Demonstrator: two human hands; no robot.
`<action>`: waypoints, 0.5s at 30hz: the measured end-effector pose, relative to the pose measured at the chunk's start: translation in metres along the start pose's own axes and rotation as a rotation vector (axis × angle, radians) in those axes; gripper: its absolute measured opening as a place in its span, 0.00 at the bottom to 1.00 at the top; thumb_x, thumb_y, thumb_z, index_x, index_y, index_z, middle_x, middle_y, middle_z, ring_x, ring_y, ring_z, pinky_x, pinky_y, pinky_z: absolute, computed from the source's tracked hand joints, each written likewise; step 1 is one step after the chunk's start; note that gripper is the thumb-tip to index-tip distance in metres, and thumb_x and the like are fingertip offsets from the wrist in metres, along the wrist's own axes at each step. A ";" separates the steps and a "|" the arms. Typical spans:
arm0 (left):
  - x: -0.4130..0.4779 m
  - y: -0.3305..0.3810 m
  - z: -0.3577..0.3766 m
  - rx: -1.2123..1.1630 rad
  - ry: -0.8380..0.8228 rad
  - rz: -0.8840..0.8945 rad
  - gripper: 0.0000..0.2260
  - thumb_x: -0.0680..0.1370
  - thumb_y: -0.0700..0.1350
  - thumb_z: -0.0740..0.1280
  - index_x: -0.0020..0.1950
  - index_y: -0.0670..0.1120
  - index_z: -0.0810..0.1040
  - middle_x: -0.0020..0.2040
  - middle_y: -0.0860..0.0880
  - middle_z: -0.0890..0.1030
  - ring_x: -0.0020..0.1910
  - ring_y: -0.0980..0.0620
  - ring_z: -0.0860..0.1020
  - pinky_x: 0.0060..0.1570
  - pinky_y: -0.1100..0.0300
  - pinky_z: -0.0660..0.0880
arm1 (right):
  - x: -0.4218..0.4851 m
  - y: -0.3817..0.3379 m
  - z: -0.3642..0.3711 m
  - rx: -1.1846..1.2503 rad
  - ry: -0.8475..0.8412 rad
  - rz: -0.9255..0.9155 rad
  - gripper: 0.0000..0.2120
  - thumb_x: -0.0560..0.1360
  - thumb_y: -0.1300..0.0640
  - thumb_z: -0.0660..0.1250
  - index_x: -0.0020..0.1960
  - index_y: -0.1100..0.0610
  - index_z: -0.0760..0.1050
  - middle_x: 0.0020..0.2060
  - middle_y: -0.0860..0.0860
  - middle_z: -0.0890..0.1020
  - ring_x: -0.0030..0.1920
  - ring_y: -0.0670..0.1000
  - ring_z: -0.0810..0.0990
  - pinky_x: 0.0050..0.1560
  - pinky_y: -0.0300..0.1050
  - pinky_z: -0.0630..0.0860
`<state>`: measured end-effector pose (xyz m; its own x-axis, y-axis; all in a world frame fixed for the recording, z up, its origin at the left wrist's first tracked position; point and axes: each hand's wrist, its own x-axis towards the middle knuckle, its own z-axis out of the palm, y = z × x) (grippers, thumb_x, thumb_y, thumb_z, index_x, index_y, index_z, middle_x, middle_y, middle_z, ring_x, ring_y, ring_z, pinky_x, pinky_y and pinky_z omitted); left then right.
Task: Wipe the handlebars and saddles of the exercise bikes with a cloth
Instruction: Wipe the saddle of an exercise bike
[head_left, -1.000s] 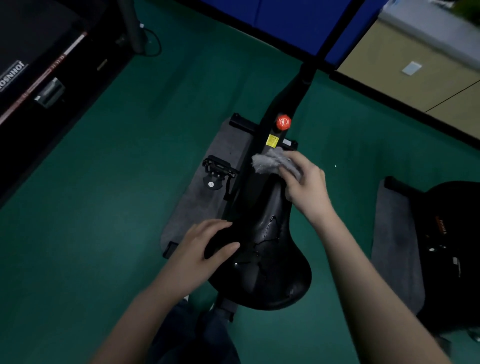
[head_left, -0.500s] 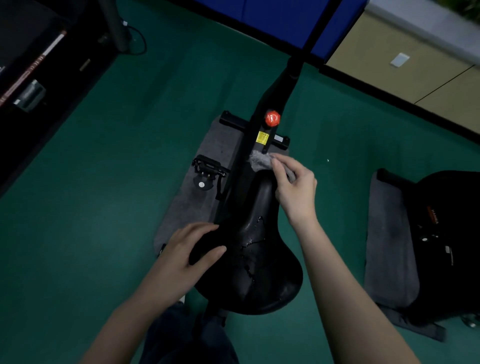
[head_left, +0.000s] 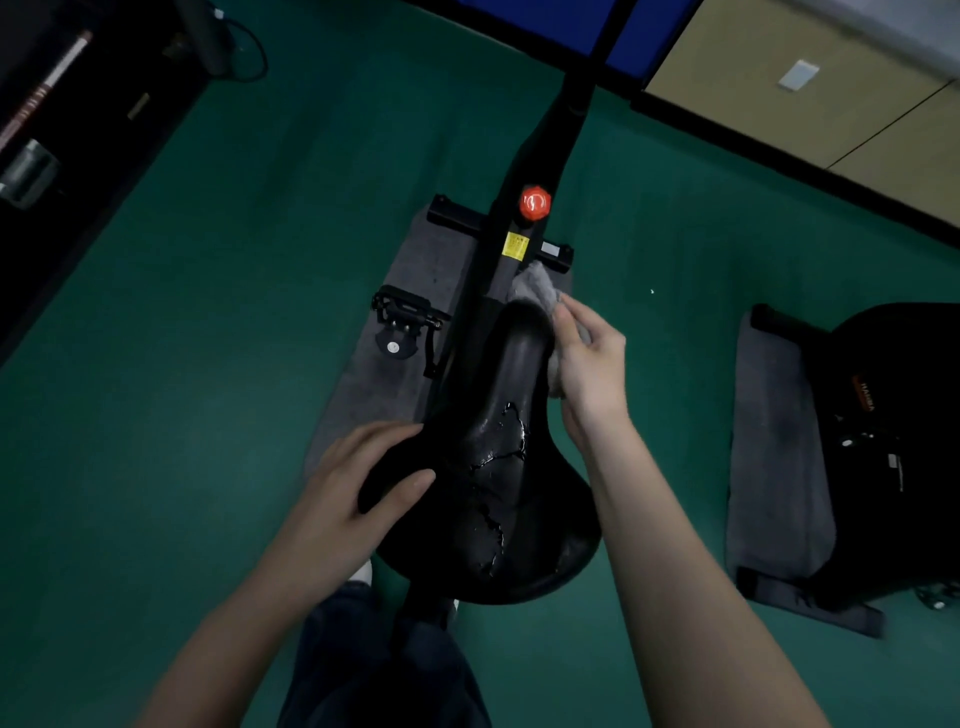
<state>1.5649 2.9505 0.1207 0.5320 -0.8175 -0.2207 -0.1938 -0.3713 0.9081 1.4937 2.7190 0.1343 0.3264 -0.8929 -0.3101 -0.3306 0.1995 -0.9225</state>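
Note:
A black, cracked saddle (head_left: 498, 483) of an exercise bike fills the middle of the view. Its narrow nose points away from me. My left hand (head_left: 358, 483) grips the saddle's wide left edge, thumb on top. My right hand (head_left: 589, 364) holds a grey cloth (head_left: 537, 288) against the right side of the nose. Part of the cloth sticks out past my fingertips. The bike's black frame (head_left: 540, 150) runs away from the saddle, with an orange knob (head_left: 535, 202) on it. No handlebars are in view.
The bike stands on a grey mat (head_left: 410, 270) on green floor, with a pedal (head_left: 402, 312) at its left. A second black machine (head_left: 893, 441) on another grey mat (head_left: 774, 457) stands at the right. A treadmill (head_left: 67, 119) lies far left. My legs are below the saddle.
My right hand slid the cloth from the top of the saddle's nose to its right side. The left hand kept its grip on the saddle's left edge.

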 end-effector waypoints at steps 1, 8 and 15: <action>0.000 0.000 0.000 0.001 0.002 0.003 0.24 0.72 0.66 0.61 0.64 0.56 0.74 0.62 0.59 0.74 0.65 0.57 0.71 0.68 0.50 0.67 | -0.003 0.001 -0.003 -0.022 -0.015 0.014 0.13 0.79 0.59 0.63 0.62 0.60 0.77 0.57 0.55 0.81 0.60 0.52 0.78 0.66 0.53 0.72; -0.003 -0.003 0.001 0.024 -0.003 -0.001 0.24 0.72 0.67 0.60 0.65 0.60 0.71 0.64 0.60 0.73 0.67 0.55 0.69 0.68 0.47 0.66 | -0.077 0.018 -0.028 -0.289 0.073 -0.183 0.12 0.77 0.62 0.65 0.59 0.59 0.79 0.52 0.42 0.80 0.53 0.28 0.75 0.55 0.21 0.67; -0.006 -0.003 0.005 0.007 0.009 -0.014 0.26 0.72 0.68 0.59 0.67 0.58 0.71 0.65 0.59 0.72 0.68 0.55 0.68 0.68 0.46 0.66 | -0.110 0.021 -0.021 -0.309 0.169 -0.462 0.13 0.76 0.68 0.65 0.59 0.62 0.79 0.55 0.48 0.80 0.58 0.46 0.78 0.62 0.36 0.71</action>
<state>1.5585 2.9544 0.1173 0.5424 -0.8082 -0.2296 -0.1925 -0.3856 0.9024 1.4320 2.8129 0.1545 0.3606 -0.9165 0.1732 -0.4389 -0.3306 -0.8355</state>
